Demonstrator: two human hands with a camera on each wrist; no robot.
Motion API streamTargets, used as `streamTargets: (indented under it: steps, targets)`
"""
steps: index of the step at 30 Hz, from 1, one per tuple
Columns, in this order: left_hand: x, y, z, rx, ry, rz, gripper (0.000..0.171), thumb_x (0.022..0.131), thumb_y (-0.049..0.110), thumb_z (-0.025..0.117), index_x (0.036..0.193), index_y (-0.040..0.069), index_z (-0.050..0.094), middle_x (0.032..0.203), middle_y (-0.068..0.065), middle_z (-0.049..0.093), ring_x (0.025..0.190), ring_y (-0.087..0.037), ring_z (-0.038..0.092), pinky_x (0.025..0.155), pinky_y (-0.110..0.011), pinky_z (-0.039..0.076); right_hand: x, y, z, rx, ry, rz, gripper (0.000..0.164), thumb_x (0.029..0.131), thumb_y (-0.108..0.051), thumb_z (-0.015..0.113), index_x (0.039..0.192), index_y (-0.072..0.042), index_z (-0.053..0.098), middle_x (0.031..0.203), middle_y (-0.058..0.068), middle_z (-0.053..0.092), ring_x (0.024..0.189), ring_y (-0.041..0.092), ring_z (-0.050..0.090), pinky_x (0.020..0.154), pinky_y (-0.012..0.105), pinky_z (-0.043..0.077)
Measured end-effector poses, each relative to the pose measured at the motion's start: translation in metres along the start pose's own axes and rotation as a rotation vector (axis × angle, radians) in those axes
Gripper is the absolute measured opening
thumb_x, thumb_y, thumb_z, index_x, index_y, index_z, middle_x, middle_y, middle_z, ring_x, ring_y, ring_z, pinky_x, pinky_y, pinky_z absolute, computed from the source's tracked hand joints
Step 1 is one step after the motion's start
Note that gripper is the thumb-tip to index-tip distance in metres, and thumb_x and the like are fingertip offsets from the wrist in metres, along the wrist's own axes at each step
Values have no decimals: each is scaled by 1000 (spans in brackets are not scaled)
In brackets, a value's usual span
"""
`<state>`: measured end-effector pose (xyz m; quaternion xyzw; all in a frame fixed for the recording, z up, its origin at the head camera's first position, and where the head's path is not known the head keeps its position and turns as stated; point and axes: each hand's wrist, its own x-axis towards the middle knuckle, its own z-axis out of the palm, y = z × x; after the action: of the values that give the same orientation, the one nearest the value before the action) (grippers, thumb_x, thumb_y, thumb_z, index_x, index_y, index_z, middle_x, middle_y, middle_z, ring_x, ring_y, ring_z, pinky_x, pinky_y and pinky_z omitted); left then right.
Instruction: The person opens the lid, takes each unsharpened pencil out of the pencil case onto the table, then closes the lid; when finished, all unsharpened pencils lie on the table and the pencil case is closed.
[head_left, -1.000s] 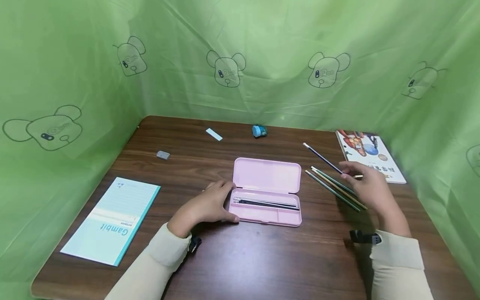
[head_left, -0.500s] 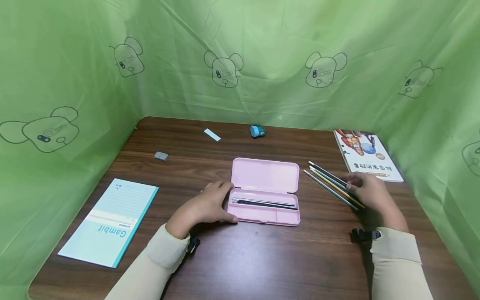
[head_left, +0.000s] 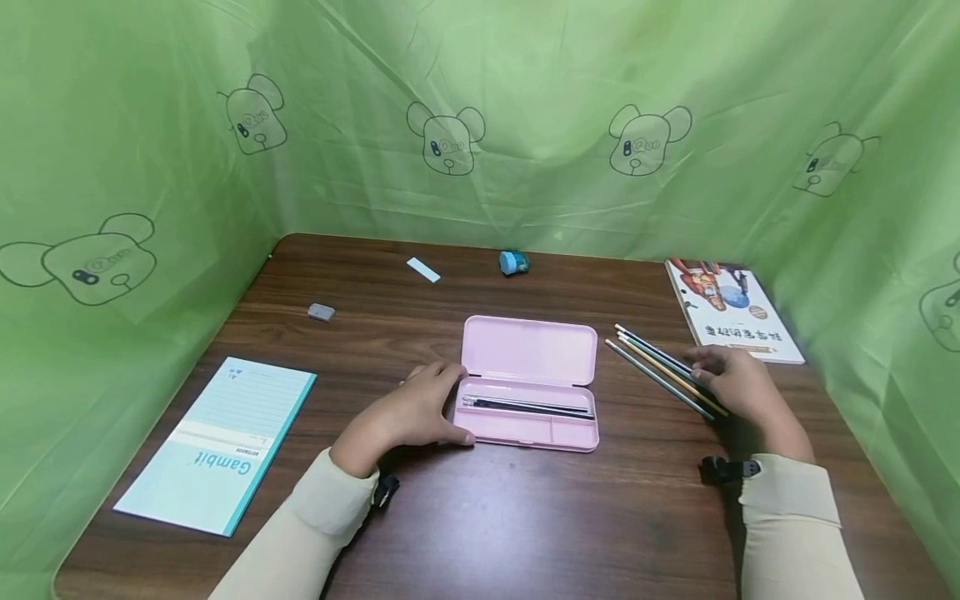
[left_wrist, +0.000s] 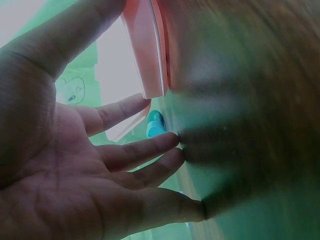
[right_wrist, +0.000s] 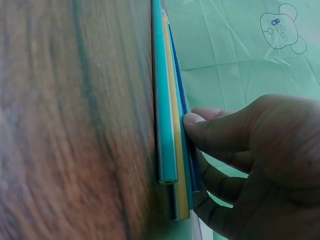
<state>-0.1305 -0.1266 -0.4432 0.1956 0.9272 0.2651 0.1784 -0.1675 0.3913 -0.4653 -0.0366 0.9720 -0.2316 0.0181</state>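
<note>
Honestly, my first worry is the right hand (head_left: 738, 387): its thumb and fingers nip the dark blue pencil (right_wrist: 193, 172) near its lower end, and I judge that pinch slight. The pencil lies along the outer side of a loose bundle, with a yellow pencil (right_wrist: 182, 207) and two green ones beside it, the front green pencil (right_wrist: 167, 160) farthest from the thumb. As far as I can tell, only the dark one is truly gripped, so closing harder could roll the others away or lift one alone while the rest fan across the table (head_left: 600, 517). Held so near one end, the bundle could also droop or splay at the far tips. The illustrated book (head_left: 738, 312) is just beyond the knuckles; I can't tell whether they touch, but a careless lift might brush it. Over at the pink pencil case (head_left: 465, 433), the left hand (head_left: 423, 408) lies spread, thumb and forefinger at the case's left end, fairly straight and gripping nothing firmly. A sideways push there could slide the case, and a bump might tip the raised lid (head_left: 528, 350) down over the dark pencils (head_left: 536, 410) lying in the farther compartment.
</note>
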Motion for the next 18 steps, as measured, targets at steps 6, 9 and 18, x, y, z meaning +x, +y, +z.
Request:
streamTargets:
  steps: [6,9,18]
  targets:
    - [0,0,0,-13,-3,9,97,85,47,98,160,5,52,164,-25,53,153,-44,49,125,-64,46,-3,-4,-1,8,11,-15,29,109,-10,69,134,4,74,125,31,78,114,50,73,92,64,57]
    - [-1,-1,-2,-27,-1,24,93,85,44,98,158,3,55,161,-25,54,152,-43,51,125,-62,46,-7,-20,-4,37,47,-26,31,109,-10,70,137,5,72,129,33,75,116,53,72,90,61,57]
    - [3,-7,-6,-46,35,91,83,90,36,94,154,-4,60,159,-24,60,152,-40,56,128,-56,45,-18,-125,14,214,-26,-227,36,103,-10,81,138,-7,77,117,11,84,104,23,74,86,26,59]
